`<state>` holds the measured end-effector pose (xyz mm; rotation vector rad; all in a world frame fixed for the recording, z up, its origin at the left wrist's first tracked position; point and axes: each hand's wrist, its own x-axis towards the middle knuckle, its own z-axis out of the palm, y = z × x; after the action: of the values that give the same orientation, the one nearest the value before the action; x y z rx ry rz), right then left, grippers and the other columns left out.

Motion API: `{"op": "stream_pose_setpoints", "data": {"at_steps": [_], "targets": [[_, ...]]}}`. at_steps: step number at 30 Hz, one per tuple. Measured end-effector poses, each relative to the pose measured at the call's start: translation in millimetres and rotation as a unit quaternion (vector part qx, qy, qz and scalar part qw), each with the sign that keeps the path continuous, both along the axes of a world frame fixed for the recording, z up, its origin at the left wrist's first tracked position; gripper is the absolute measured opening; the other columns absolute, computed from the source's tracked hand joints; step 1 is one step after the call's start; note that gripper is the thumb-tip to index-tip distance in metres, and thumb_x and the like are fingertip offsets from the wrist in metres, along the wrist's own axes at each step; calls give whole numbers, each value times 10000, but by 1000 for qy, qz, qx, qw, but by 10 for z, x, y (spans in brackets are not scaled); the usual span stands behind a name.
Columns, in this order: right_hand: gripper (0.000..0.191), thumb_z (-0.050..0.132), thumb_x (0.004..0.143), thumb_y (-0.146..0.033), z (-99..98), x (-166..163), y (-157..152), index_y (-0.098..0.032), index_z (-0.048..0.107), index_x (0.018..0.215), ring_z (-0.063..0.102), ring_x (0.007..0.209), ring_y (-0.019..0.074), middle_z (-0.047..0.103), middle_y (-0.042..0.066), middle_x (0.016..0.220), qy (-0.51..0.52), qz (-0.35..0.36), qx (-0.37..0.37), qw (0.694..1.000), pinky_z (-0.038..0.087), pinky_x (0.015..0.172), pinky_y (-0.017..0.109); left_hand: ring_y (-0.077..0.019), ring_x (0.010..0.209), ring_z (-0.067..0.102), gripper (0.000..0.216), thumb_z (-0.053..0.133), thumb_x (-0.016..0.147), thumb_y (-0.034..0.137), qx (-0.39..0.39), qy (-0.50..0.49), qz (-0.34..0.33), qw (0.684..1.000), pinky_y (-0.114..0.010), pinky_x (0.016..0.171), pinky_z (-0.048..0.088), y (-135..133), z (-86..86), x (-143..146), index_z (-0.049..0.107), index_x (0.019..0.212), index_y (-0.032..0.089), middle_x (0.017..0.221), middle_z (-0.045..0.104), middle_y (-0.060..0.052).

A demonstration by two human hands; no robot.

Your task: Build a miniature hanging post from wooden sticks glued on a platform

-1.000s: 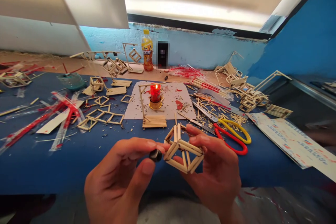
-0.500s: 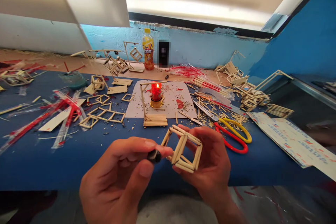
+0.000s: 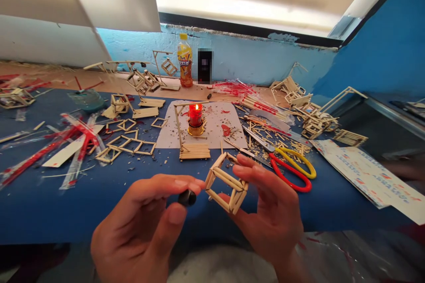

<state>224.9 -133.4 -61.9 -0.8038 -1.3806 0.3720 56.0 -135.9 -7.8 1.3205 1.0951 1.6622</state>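
Note:
My right hand (image 3: 268, 208) grips a small open cube frame (image 3: 226, 182) made of wooden sticks, fingers wrapped round its right side. My left hand (image 3: 146, 225) pinches a small black object (image 3: 187, 197) between thumb and fingers, its tip close to the cube's left edge. Both hands hover over the near edge of the blue table (image 3: 66, 208). A lit red candle (image 3: 195, 117) in a brass holder stands on a grey sheet behind the hands.
Scissors with red and yellow handles (image 3: 292, 168) lie right of the hands. Stick frames (image 3: 126, 143), a slatted stick platform (image 3: 195, 151), red-striped wrappers (image 3: 49, 150) and stick piles (image 3: 312, 119) litter the table. An orange drink bottle (image 3: 185, 62) stands by the far wall.
My right hand has turned the cube frame, so it now shows a different face and sits slightly higher and more to the left. My left hand has stayed pinched on the black object.

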Motion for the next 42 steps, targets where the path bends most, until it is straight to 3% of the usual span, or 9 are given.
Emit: {"op": "stream_pose_setpoints", "data": {"at_steps": [5,9,13,17,21,25,30,35,42], "targets": [[853,868,735,49,20,21,3,-347,594,1440,677,1296,232,773,-14,1299,-5,12,-4,1000,611,1089,422,-185,873,781,121,759,931,185,23,32,9,999,-283,875,669,12,-5,2,783,969,297,939,818,36],[796,893,740,-12,93,82,6,-330,616,1415,718,1218,259,786,26,1281,-61,16,10,998,647,1005,447,-165,974,790,162,754,927,173,75,69,-10,995,-222,926,633,67,-13,16,788,1016,304,962,823,56],[651,913,753,-112,183,157,6,-250,685,1347,767,1111,306,799,101,1248,-145,-11,45,988,667,920,478,-132,980,797,217,741,952,139,53,78,-48,994,-172,918,619,157,-30,42,774,1073,316,1040,828,70],[588,911,795,-203,195,204,1,-245,713,1346,771,1087,313,804,103,1229,-160,-24,61,985,675,906,476,-153,928,810,195,731,965,152,49,102,-76,991,-192,854,641,197,-44,37,768,1068,315,993,830,57],[726,955,764,-285,162,224,4,-243,651,1422,748,1149,333,805,103,1236,-121,17,57,991,648,969,509,-168,930,811,236,713,967,134,66,125,-105,984,-214,847,646,200,-62,7,757,1099,325,994,830,53],[663,982,729,-300,169,228,-20,-269,674,1315,755,1143,285,794,63,1227,-78,69,20,994,579,1104,470,-174,917,810,247,717,962,131,61,129,-108,984,-218,830,645,202,-89,2,762,1105,327,992,829,42],[549,955,758,-402,148,158,-73,-275,706,1230,758,1049,229,759,61,1205,27,115,-34,992,652,890,314,-123,819,794,235,717,961,136,30,113,-110,987,-169,790,639,177,-98,23,765,1066,342,954,820,66],[508,907,801,-475,104,52,-63,-291,706,1229,732,973,218,748,68,1111,161,190,-66,966,667,807,313,-103,775,780,204,736,950,152,27,92,-122,988,-130,748,631,152,-61,43,787,1021,336,915,825,68],[504,926,772,-478,105,34,-53,-275,724,1186,727,910,212,769,73,1060,204,223,-85,949,649,763,303,-92,745,778,229,749,942,153,24,87,-145,985,-111,699,621,167,-50,55,798,1035,357,898,827,84]]}}
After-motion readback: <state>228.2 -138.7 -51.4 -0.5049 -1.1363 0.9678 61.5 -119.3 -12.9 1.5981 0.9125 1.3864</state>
